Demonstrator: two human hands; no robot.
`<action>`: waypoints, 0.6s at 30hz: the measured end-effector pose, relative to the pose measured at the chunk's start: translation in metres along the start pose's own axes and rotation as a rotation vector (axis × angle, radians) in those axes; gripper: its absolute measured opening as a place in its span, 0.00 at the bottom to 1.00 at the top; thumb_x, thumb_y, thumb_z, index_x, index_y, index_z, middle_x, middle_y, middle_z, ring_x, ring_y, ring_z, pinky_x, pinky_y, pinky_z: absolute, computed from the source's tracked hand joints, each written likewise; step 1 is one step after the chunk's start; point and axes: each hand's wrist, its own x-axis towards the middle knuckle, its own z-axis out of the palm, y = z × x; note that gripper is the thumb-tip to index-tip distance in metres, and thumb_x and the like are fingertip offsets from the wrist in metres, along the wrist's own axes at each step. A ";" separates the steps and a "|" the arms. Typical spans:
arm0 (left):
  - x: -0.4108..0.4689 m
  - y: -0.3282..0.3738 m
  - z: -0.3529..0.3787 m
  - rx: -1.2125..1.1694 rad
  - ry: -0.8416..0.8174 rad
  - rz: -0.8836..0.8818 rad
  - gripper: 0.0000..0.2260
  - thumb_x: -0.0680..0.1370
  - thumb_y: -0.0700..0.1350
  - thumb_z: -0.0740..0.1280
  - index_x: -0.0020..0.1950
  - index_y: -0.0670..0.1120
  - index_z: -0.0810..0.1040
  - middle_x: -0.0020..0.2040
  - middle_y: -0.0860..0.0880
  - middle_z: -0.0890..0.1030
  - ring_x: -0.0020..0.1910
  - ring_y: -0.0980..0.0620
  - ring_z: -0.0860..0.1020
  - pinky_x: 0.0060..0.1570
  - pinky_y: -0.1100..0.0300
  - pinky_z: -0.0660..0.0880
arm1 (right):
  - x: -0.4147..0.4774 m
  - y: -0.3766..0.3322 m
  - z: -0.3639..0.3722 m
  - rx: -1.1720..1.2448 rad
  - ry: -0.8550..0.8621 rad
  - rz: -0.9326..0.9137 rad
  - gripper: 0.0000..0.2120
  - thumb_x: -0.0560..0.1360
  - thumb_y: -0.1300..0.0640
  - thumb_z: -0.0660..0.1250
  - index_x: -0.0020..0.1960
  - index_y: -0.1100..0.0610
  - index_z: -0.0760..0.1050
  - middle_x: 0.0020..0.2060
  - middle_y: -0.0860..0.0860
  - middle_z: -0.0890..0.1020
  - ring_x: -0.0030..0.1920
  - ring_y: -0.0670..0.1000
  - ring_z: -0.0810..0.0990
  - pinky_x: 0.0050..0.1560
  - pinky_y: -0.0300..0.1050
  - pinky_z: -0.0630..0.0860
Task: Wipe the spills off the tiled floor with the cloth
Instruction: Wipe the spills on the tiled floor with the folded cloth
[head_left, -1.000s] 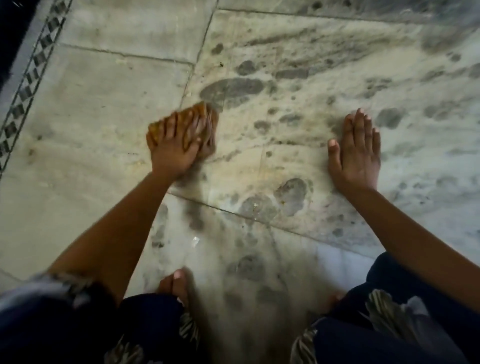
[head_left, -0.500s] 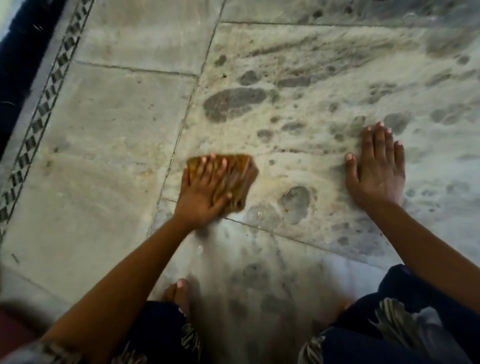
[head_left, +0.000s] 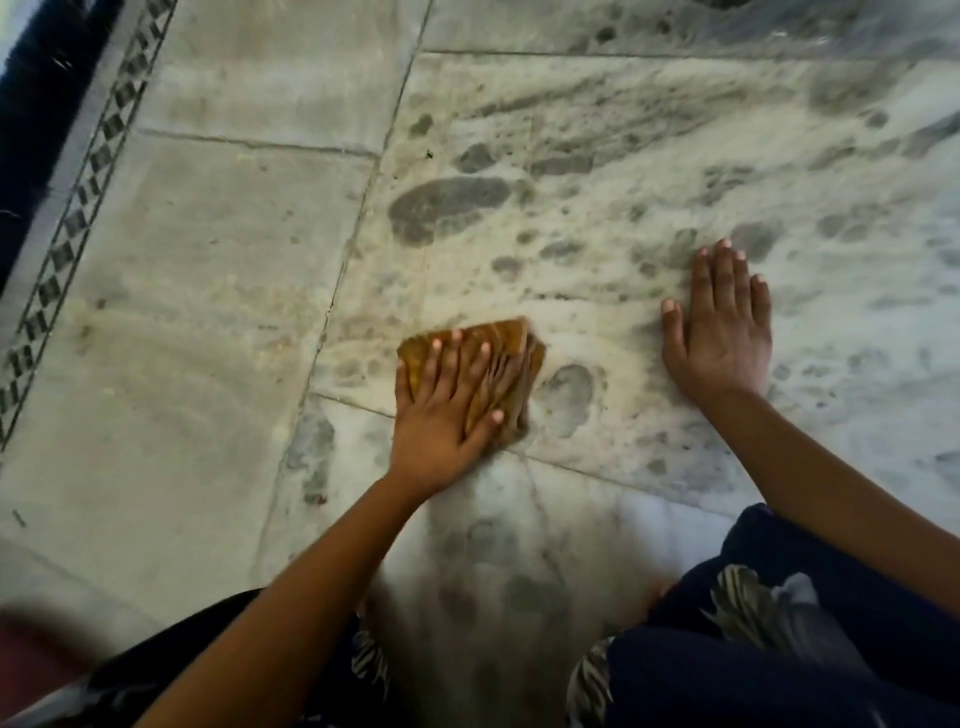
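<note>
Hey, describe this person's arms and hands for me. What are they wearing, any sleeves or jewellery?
The left forearm and right forearm are bare, with no sleeve plainly in view. The left hand and right hand show no ring, watch, bracelet or glove. Over the knees lies a dark navy garment with a pale leaf-like print.

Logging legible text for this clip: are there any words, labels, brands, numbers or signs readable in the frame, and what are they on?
None: no readable text anywhere in the head view.
The cloth under the left hand shows no label.
The border strip of the tiled floor carries a geometric pattern, not letters.
The dark clothing has a leaf-like print and no writing.
</note>
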 end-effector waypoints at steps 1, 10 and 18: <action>-0.006 -0.004 -0.001 0.002 -0.025 0.042 0.31 0.76 0.64 0.47 0.76 0.55 0.47 0.77 0.49 0.47 0.76 0.50 0.44 0.71 0.44 0.42 | -0.001 0.001 0.000 -0.005 -0.008 0.006 0.32 0.77 0.44 0.41 0.77 0.60 0.48 0.76 0.57 0.49 0.76 0.54 0.47 0.75 0.50 0.42; 0.132 0.046 -0.025 0.016 -0.065 -0.180 0.28 0.79 0.62 0.49 0.76 0.59 0.44 0.78 0.49 0.46 0.77 0.45 0.43 0.70 0.36 0.39 | -0.022 0.019 -0.010 -0.062 -0.052 -0.030 0.30 0.78 0.44 0.42 0.77 0.55 0.47 0.77 0.54 0.49 0.76 0.54 0.46 0.74 0.52 0.39; 0.022 0.014 0.000 0.249 0.014 0.386 0.26 0.79 0.61 0.45 0.76 0.55 0.53 0.76 0.46 0.57 0.75 0.41 0.55 0.69 0.37 0.49 | -0.040 0.053 -0.015 -0.065 -0.026 0.112 0.30 0.78 0.43 0.40 0.77 0.54 0.46 0.77 0.55 0.48 0.76 0.54 0.45 0.74 0.52 0.39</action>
